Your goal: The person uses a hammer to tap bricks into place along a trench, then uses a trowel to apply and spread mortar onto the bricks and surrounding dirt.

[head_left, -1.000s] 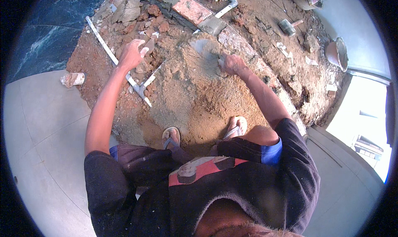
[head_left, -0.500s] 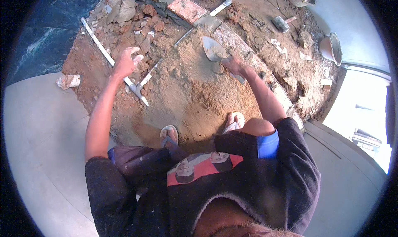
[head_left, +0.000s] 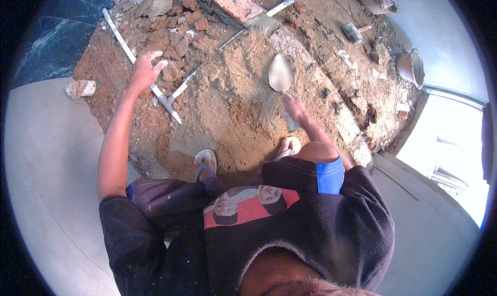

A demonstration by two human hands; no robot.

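Note:
My right hand is closed round the handle of a trowel, whose pale pointed blade lies over the sandy heap and points away from me. Below the hand, the handle's far end shows. Sandy mortar spreads in front of my feet, beside a row of bricks. My left hand hovers empty over the rubble with its fingers curved and apart. Beneath it runs a white pipe, which meets a tee fitting near the sand's left edge.
A red brick sits in mortar at the top, near a white elbow pipe. To the far right are a hammer and a bucket. Broken lumps lie upper left; a whitish pipe piece rests on the floor's edge.
My right hand has come nearer to me, and the trowel's blade has swung from pointing up-left to nearly straight ahead, now bright and bare. The left hand has shifted slightly left and up.

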